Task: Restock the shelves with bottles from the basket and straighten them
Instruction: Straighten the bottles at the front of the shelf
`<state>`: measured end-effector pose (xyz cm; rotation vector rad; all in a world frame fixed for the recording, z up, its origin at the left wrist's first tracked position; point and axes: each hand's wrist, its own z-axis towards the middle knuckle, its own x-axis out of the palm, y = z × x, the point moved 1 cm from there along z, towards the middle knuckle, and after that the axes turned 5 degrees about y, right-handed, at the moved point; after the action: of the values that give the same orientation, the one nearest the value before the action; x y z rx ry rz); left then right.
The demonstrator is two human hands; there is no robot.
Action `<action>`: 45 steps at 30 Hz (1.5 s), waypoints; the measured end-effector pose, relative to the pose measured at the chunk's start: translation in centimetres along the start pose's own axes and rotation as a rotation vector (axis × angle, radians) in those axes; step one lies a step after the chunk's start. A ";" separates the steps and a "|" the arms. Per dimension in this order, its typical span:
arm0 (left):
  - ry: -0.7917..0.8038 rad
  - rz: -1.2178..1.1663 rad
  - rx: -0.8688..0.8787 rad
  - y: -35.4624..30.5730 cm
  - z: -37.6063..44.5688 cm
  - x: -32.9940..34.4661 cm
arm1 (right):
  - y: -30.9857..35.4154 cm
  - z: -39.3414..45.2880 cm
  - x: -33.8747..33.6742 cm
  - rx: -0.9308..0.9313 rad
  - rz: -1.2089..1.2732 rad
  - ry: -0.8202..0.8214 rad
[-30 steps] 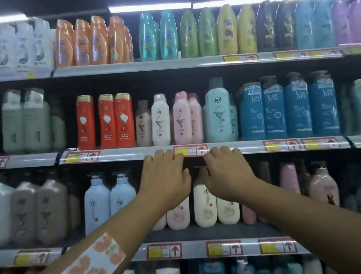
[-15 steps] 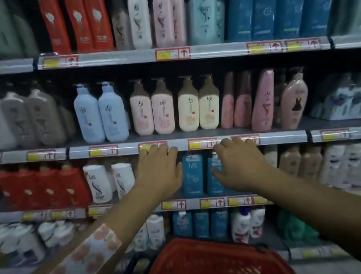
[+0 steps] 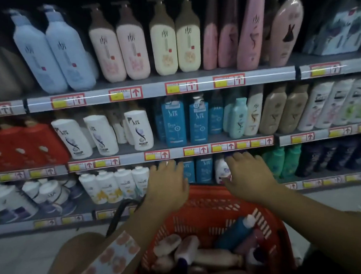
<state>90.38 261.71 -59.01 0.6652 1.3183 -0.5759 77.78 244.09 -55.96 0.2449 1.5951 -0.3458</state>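
Red-and-yellow price labels point(image 3: 125, 94) with upward arrows are fixed along the front rail of each tier, several to a rail, their print too blurred to read. A boxed gift set point(image 3: 339, 33) in clear wrapping stands at the right end of the top visible tier, tilted to the right. The pale tiled floor point(image 3: 23, 254) lies below the lowest tier, and a patterned sleeve point(image 3: 103, 264) with orange flower prints on a light ground crosses the lower left of the view.
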 end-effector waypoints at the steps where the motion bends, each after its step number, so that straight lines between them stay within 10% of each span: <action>1: 0.029 0.004 0.002 -0.4 -0.2 1.0 | -0.2 -0.2 1.1 0.010 -0.002 0.024; 21: 0.647 0.168 0.153 -6.0 -1.3 16.2 | -5.9 0.7 20.0 0.218 0.307 0.602; 45: 0.609 -0.003 0.043 -4.0 0.2 18.2 | -1.6 5.0 24.8 0.341 0.404 0.576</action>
<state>90.66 258.64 -77.42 0.9166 1.8749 -0.4163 80.48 239.45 -80.74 0.9848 1.9872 -0.2387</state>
